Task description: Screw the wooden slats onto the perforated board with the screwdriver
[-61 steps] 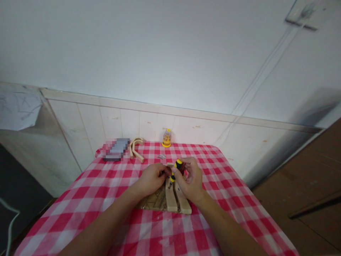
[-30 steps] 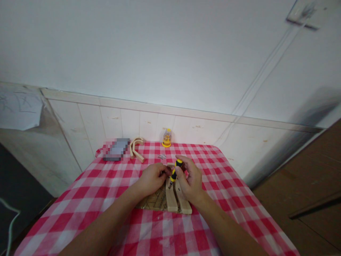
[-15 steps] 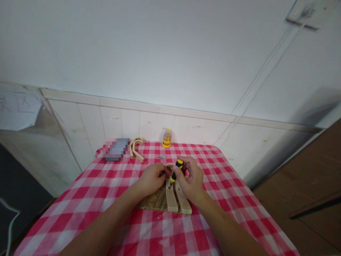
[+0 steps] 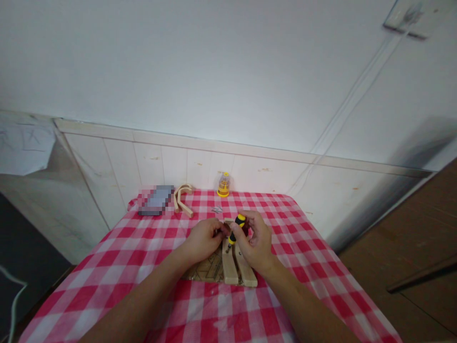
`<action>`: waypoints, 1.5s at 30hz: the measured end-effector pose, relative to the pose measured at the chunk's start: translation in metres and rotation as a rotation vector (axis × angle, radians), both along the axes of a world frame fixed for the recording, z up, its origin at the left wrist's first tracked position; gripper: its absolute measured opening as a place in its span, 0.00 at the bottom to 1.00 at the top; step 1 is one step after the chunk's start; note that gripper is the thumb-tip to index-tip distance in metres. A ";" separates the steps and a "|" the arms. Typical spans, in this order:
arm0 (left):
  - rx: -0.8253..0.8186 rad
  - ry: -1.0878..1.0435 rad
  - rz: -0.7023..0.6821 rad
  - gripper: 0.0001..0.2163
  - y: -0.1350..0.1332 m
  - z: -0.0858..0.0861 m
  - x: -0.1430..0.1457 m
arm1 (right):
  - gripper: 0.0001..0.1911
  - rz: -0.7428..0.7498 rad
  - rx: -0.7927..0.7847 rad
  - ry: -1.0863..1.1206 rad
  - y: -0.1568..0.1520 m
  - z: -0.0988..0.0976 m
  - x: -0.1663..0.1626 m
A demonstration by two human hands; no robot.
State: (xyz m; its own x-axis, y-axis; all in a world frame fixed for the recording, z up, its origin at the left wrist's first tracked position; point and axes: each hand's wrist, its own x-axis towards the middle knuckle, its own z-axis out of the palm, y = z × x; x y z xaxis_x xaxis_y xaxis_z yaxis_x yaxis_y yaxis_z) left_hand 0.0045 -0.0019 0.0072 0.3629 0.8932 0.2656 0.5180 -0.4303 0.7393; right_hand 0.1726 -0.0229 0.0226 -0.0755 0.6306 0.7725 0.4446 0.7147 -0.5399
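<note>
My right hand [image 4: 256, 240] is closed on a yellow-and-black screwdriver [image 4: 240, 220], held at a slant. The screwdriver's tip points down at a small dark spot on the left of two pale wooden pieces [image 4: 230, 270]. Beside it lies the second wooden piece [image 4: 249, 274], with a small dark hole or screw showing. At the far part of the left piece, my left hand [image 4: 207, 240] has its fingers closed around the wood; their tips are partly hidden. Under the wood and my left hand is a flat brown patterned mat or packet [image 4: 207, 270].
Two curved wooden parts [image 4: 183, 200] lie at the back left, next to a dark, pixelated device [image 4: 157, 200]. A yellow-based clear bit case [image 4: 223, 185] stands near the wall. Several small metal pieces [image 4: 216, 209] rest on the red-and-white checked tablecloth [image 4: 171, 314].
The fingers of my right hand have shifted slightly around the screwdriver handle, whose tip stays at the same spot. My left hand and the wooden pieces have not moved.
</note>
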 end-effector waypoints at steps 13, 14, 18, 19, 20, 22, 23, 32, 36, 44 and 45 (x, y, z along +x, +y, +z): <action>-0.034 -0.007 -0.001 0.09 0.002 -0.003 0.000 | 0.13 0.018 -0.004 0.005 0.000 0.002 0.001; -0.036 -0.005 -0.001 0.09 0.001 -0.003 0.000 | 0.12 0.013 -0.007 0.007 0.000 0.003 0.001; -0.043 -0.010 0.002 0.09 0.001 -0.001 0.001 | 0.11 -0.010 -0.002 0.005 0.000 0.004 0.000; -0.042 -0.013 0.000 0.09 0.001 -0.001 0.001 | 0.11 -0.015 0.000 0.002 0.001 0.004 0.000; -0.040 -0.015 -0.003 0.10 0.000 0.000 0.001 | 0.11 -0.020 0.001 0.001 0.001 0.004 0.000; -0.036 -0.015 -0.003 0.09 0.000 0.000 0.001 | 0.10 -0.024 -0.001 0.006 0.001 0.004 0.000; -0.036 -0.014 -0.002 0.09 0.000 0.000 0.001 | 0.10 -0.024 -0.003 0.011 0.001 0.003 0.000; -0.054 -0.020 -0.002 0.09 -0.001 0.004 0.001 | 0.10 -0.060 -0.005 0.009 0.002 0.002 0.001; -0.051 -0.012 0.002 0.09 -0.001 0.003 0.001 | 0.10 -0.070 -0.002 0.017 0.001 0.004 0.000; -0.068 -0.020 0.008 0.09 0.000 -0.001 0.001 | 0.10 -0.064 -0.010 0.035 0.003 0.003 0.000; -0.062 -0.017 0.008 0.09 0.000 -0.001 0.000 | 0.10 -0.063 -0.007 0.036 0.003 0.002 0.000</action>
